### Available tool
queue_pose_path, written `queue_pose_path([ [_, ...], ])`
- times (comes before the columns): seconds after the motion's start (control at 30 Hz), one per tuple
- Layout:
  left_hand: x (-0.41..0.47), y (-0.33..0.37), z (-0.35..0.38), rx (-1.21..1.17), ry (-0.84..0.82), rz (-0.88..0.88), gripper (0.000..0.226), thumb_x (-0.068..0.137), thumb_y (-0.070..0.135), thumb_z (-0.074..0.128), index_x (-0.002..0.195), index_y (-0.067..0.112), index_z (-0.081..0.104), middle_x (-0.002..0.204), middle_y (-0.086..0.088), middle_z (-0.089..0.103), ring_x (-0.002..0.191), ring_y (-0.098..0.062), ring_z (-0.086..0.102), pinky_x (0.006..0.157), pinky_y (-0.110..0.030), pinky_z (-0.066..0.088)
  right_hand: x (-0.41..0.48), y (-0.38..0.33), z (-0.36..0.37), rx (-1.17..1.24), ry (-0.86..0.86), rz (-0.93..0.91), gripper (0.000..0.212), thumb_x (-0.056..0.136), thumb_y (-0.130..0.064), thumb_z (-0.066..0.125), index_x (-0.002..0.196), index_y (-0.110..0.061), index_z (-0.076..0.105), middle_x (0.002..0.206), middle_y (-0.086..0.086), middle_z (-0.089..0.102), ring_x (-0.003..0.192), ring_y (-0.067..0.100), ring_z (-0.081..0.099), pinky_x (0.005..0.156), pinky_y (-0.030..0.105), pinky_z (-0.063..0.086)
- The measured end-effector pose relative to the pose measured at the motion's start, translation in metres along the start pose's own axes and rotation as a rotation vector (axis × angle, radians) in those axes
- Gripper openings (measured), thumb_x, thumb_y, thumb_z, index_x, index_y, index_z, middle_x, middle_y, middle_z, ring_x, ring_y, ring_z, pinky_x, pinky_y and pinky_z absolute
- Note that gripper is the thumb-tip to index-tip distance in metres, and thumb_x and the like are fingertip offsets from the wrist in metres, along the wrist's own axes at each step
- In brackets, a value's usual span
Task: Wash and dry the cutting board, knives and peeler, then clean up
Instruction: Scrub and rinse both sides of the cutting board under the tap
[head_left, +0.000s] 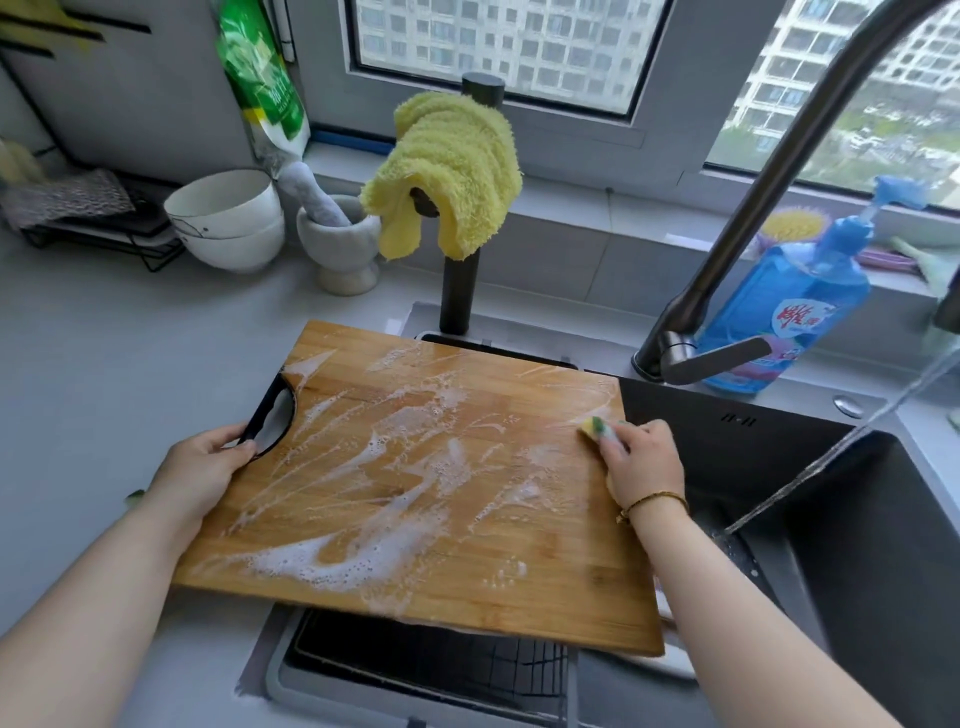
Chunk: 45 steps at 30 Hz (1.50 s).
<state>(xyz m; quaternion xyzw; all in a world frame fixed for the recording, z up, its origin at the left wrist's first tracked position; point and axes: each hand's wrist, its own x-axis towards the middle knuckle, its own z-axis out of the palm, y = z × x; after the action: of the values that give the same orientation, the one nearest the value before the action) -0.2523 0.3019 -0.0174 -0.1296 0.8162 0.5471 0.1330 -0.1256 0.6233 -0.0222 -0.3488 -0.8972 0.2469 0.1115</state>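
Note:
A wooden cutting board (415, 483), streaked with white foam, lies tilted over the left part of the dark sink (883, 545). My left hand (200, 467) grips its black handle cut-out at the left edge. My right hand (641, 462) presses a yellow-green sponge (595, 427) onto the board near its right edge. Knives and peeler are not visible.
Water streams from the grey faucet (769, 187) into the sink at right. A blue dish-soap bottle (789, 312) stands behind the faucet. A yellow cloth (452, 171) hangs on a dark post. White bowls (228, 218) and a mortar (343, 244) sit on the counter; a rack (426, 660) lies beneath the board.

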Motion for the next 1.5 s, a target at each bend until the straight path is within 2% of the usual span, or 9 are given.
queue_pose_path([
  [0.07,0.0,0.001,0.001,-0.008,-0.003,0.005,0.036,0.094,0.005,0.047,0.13,0.005,0.05,0.124,-0.021,0.056,0.094,-0.027,0.052,0.082,-0.031,0.036,-0.011,-0.003,0.002,0.009,0.016,0.028,0.036,0.094,-0.033,0.044,0.118,-0.012,0.061,0.095,0.002,0.035,0.085,0.014,0.039,0.075,0.021,0.032],
  [0.23,0.0,0.0,0.0,-0.008,-0.002,0.024,0.036,0.094,0.006,0.048,0.13,0.004,0.05,0.125,-0.019,0.055,0.094,-0.023,0.05,0.082,-0.029,0.035,-0.059,-0.022,0.019,-0.006,-0.151,-0.267,0.035,0.094,-0.035,0.044,0.123,-0.02,0.056,0.096,-0.004,0.038,0.087,0.009,0.038,0.077,0.018,0.031],
  [0.47,-0.001,-0.002,-0.004,0.0,-0.036,0.0,0.038,0.094,0.009,0.049,0.132,0.005,0.049,0.128,-0.019,0.054,0.114,-0.037,0.052,0.094,-0.038,0.04,-0.059,0.008,0.0,0.031,0.056,0.038,0.035,0.094,-0.033,0.045,0.113,-0.011,0.065,0.091,0.002,0.035,0.081,0.014,0.038,0.069,0.02,0.028],
  [0.67,-0.003,-0.001,-0.003,-0.012,-0.039,0.01,0.038,0.094,0.009,0.048,0.132,0.006,0.049,0.128,-0.019,0.054,0.11,-0.035,0.053,0.092,-0.036,0.039,-0.113,-0.024,0.025,0.022,-0.109,-0.292,0.035,0.095,-0.035,0.043,0.124,-0.022,0.057,0.094,-0.004,0.037,0.086,0.01,0.038,0.077,0.018,0.035],
  [0.9,-0.007,-0.002,-0.004,-0.028,-0.053,0.012,0.04,0.095,0.009,0.048,0.135,0.005,0.046,0.133,-0.018,0.05,0.118,-0.036,0.05,0.096,-0.036,0.038,-0.102,0.022,0.004,0.004,0.084,0.003,0.034,0.094,-0.032,0.046,0.113,-0.013,0.065,0.083,-0.003,0.034,0.08,0.014,0.039,0.066,0.02,0.027],
  [1.1,-0.008,-0.001,-0.004,-0.032,-0.052,0.015,0.04,0.095,0.009,0.048,0.135,0.005,0.046,0.133,-0.018,0.05,0.118,-0.036,0.05,0.097,-0.037,0.038,-0.133,-0.018,0.03,-0.033,0.073,-0.42,0.018,0.083,-0.027,0.06,0.088,-0.015,0.073,0.076,-0.006,0.038,0.065,0.012,0.041,0.054,0.007,0.024],
  [1.2,-0.007,-0.002,-0.005,-0.036,-0.062,0.007,0.041,0.095,0.01,0.048,0.135,0.006,0.045,0.133,-0.018,0.05,0.118,-0.036,0.049,0.098,-0.038,0.038,-0.115,0.011,0.013,0.035,0.145,-0.256,0.032,0.088,-0.033,0.052,0.092,-0.008,0.073,0.077,0.001,0.04,0.067,0.021,0.044,0.058,0.022,0.039],
  [1.33,-0.006,-0.003,-0.004,-0.022,-0.049,0.007,0.041,0.095,0.01,0.048,0.135,0.006,0.046,0.133,-0.018,0.05,0.119,-0.036,0.049,0.102,-0.041,0.037,-0.104,0.028,-0.002,0.036,0.188,0.047,0.029,0.092,-0.026,0.052,0.1,-0.005,0.07,0.077,-0.001,0.034,0.076,0.019,0.039,0.066,0.023,0.029],
  [1.5,-0.008,0.0,-0.004,0.004,-0.055,0.001,0.04,0.095,0.011,0.048,0.135,0.007,0.046,0.132,-0.017,0.051,0.118,-0.036,0.05,0.099,-0.039,0.038,-0.123,-0.01,0.017,0.006,-0.041,-0.29,0.039,0.092,-0.039,0.042,0.111,-0.015,0.066,0.088,-0.001,0.039,0.081,0.015,0.038,0.07,0.018,0.033],
])
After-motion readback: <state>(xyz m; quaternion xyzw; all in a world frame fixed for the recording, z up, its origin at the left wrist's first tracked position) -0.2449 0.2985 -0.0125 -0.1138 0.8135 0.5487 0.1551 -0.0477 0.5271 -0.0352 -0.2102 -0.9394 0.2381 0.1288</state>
